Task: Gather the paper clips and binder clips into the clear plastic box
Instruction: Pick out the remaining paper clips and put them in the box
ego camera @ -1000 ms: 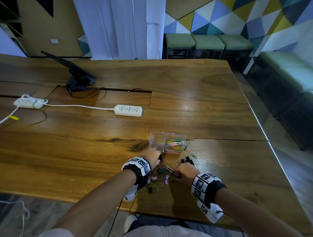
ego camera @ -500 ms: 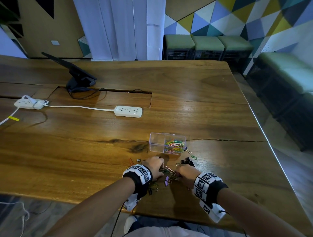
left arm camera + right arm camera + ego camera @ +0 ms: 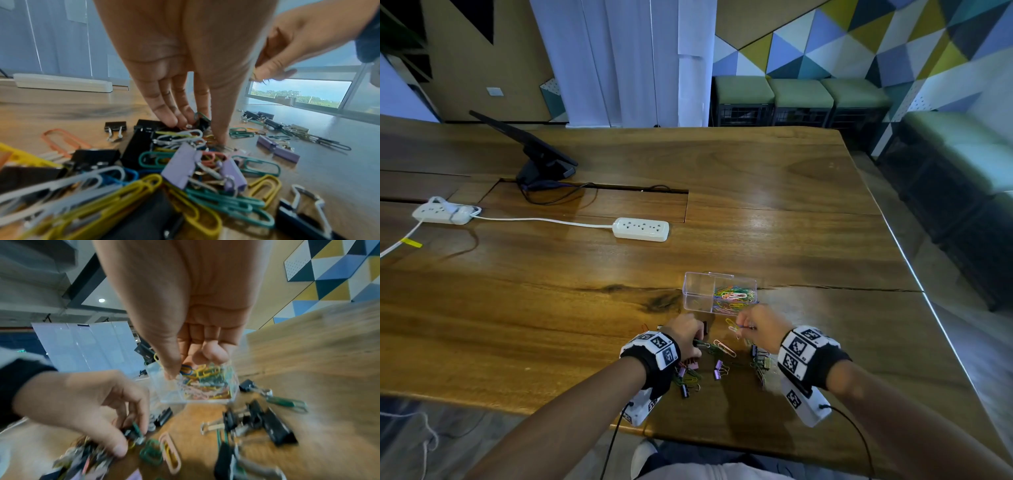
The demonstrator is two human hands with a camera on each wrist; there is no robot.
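On the far left of the wooden table (image 3: 517,308), a white power strip (image 3: 441,213) is lying with its cord running to a second power strip (image 3: 641,229), and a dark tablet stand (image 3: 544,164) is sitting behind them.

Nearer the person, the left hand (image 3: 688,334) is reaching down into the loose pile of paper clips (image 3: 131,191) and binder clips (image 3: 180,165) spread along the near edge of the table. Its fingertips (image 3: 170,120) are bunching together and pinching a small black binder clip (image 3: 133,433) with a green paper clip caught against it, low on the tabletop. A purple binder clip (image 3: 718,369) and a pink paper clip (image 3: 724,347) are lying between the two hands.

Just beyond the hands, the clear plastic box (image 3: 697,291) is standing upright on the table, open at the top. Its right compartment is holding a tangle of coloured paper clips, while the left compartment is looking nearly bare.

The right hand (image 3: 760,325) is hovering just in front of the box, above the table, with its thumb (image 3: 166,353) and curled fingers pinching a yellow paper clip (image 3: 732,325) and perhaps others; the blur is hiding how many. More black binder clips (image 3: 267,421) are lying on the table just below and to the right of this hand.
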